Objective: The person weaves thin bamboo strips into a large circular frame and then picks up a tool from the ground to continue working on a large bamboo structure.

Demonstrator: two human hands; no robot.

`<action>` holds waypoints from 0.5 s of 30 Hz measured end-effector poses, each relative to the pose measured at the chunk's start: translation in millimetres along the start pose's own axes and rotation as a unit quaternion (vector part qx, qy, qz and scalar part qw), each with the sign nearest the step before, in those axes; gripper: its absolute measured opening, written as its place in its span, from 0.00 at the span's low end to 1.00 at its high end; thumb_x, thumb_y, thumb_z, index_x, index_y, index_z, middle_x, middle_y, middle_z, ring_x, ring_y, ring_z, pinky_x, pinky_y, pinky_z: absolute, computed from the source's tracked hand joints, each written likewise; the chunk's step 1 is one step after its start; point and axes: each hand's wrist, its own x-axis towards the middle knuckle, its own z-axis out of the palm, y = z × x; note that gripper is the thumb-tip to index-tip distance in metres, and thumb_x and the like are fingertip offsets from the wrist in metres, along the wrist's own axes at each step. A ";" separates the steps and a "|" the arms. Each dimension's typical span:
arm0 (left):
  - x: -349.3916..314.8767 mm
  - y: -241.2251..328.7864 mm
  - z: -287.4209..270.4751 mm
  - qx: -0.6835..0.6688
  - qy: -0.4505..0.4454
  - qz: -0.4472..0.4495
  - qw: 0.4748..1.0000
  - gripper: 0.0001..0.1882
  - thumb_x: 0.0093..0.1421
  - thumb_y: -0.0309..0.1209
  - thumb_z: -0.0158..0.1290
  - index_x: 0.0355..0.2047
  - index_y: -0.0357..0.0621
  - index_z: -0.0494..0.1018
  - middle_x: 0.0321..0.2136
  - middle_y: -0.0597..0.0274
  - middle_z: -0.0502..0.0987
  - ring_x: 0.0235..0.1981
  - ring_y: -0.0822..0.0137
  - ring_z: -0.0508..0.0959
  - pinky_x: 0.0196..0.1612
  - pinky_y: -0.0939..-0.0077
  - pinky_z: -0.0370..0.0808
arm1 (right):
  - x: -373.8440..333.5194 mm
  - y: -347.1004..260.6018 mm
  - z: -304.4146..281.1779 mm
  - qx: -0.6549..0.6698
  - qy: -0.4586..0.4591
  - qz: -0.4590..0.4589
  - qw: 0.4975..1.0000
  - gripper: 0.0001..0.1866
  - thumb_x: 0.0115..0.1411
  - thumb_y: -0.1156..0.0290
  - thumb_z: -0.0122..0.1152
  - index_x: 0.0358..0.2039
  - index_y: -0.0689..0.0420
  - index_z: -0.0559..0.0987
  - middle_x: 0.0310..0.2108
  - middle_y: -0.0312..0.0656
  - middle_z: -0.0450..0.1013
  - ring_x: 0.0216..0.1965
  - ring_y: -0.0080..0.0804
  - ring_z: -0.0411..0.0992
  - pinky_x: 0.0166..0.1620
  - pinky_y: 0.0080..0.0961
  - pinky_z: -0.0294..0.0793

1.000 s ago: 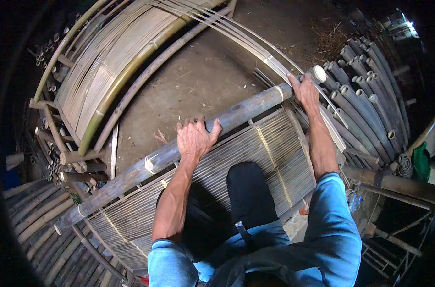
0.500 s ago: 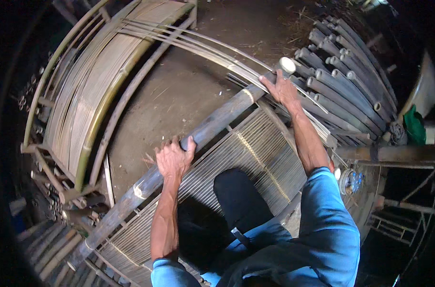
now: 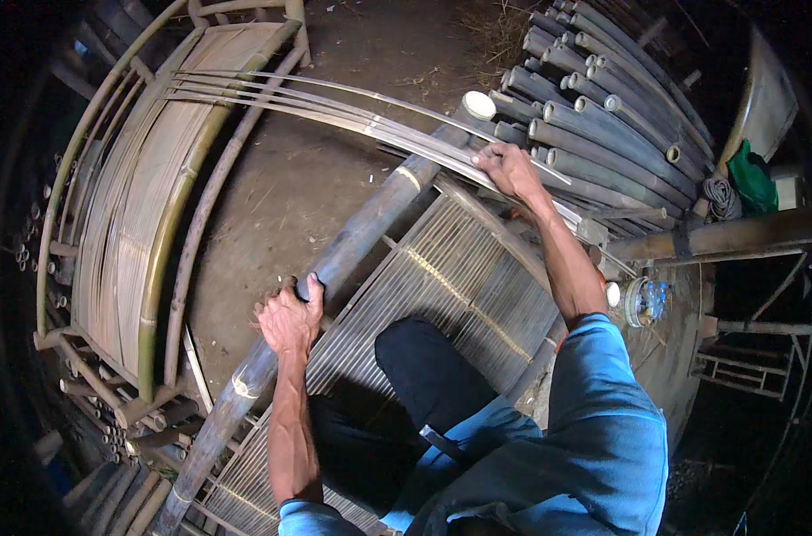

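Note:
A thick bamboo pole (image 3: 352,241) runs slantwise along the front edge of a slatted bamboo bench (image 3: 450,277), on which my legs rest. My left hand (image 3: 287,318) is wrapped over the middle of the pole, thumb on the near side. Several long, thin bamboo strips (image 3: 334,105) stretch from the slatted seat at the left across to the right. Close to the pole's far end, my right hand (image 3: 513,171) has its fingers curled closed on these strips; the fingertips are partly hidden. Pale lashings circle the pole.
A bamboo seat with a curved frame (image 3: 160,304) stands at the left. Stacked bamboo poles (image 3: 602,125) fill the far right. Beside them are a green bag (image 3: 752,183), a coil of cord (image 3: 722,198) and a clear tub (image 3: 642,302). Bare earth floor (image 3: 272,188) lies between.
My right hand has left the pole's end and now grips the strips. My left hand stays on the pole. The view has shifted, so the surroundings sit differently.

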 end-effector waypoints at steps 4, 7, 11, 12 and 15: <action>0.2 -0.8 2.7 -0.015 -0.006 -0.015 1.000 0.35 0.68 0.60 0.44 0.49 0.42 0.84 0.39 0.36 0.84 0.46 0.40 0.82 0.57 0.50 0.71 | 14.4 9.2 6.1 0.025 0.012 0.028 0.999 0.21 0.62 0.49 0.69 0.41 0.56 0.89 0.37 0.53 0.84 0.42 0.46 0.84 0.48 0.40 0.78; 0.7 1.0 1.0 0.000 -0.012 -0.008 1.000 0.32 0.69 0.58 0.45 0.48 0.43 0.84 0.40 0.39 0.85 0.43 0.42 0.84 0.55 0.51 0.75 | 29.2 27.7 4.8 0.102 -0.036 0.102 0.989 0.21 0.60 0.50 0.71 0.43 0.54 0.89 0.38 0.50 0.85 0.44 0.44 0.84 0.51 0.39 0.78; 0.6 0.3 4.9 -0.015 -0.018 -0.003 1.000 0.34 0.68 0.59 0.44 0.48 0.42 0.84 0.39 0.37 0.84 0.44 0.41 0.84 0.56 0.50 0.73 | 35.0 36.3 5.0 0.028 0.003 0.059 0.998 0.17 0.61 0.56 0.73 0.39 0.59 0.88 0.29 0.41 0.83 0.33 0.27 0.78 0.41 0.32 0.77; 1.0 0.0 4.2 -0.022 -0.028 -0.012 0.999 0.34 0.68 0.60 0.44 0.49 0.42 0.84 0.39 0.36 0.84 0.46 0.41 0.82 0.57 0.50 0.71 | 35.5 33.5 3.4 0.012 -0.003 0.065 0.998 0.17 0.60 0.54 0.72 0.40 0.54 0.89 0.35 0.46 0.84 0.39 0.37 0.81 0.47 0.37 0.78; 1.5 -0.2 1.2 -0.012 -0.035 -0.012 0.999 0.34 0.68 0.60 0.44 0.50 0.43 0.83 0.39 0.36 0.84 0.46 0.41 0.82 0.57 0.50 0.71 | 32.5 21.7 2.0 -0.006 0.004 0.056 0.998 0.17 0.60 0.52 0.71 0.41 0.50 0.89 0.40 0.53 0.84 0.45 0.51 0.83 0.52 0.43 0.79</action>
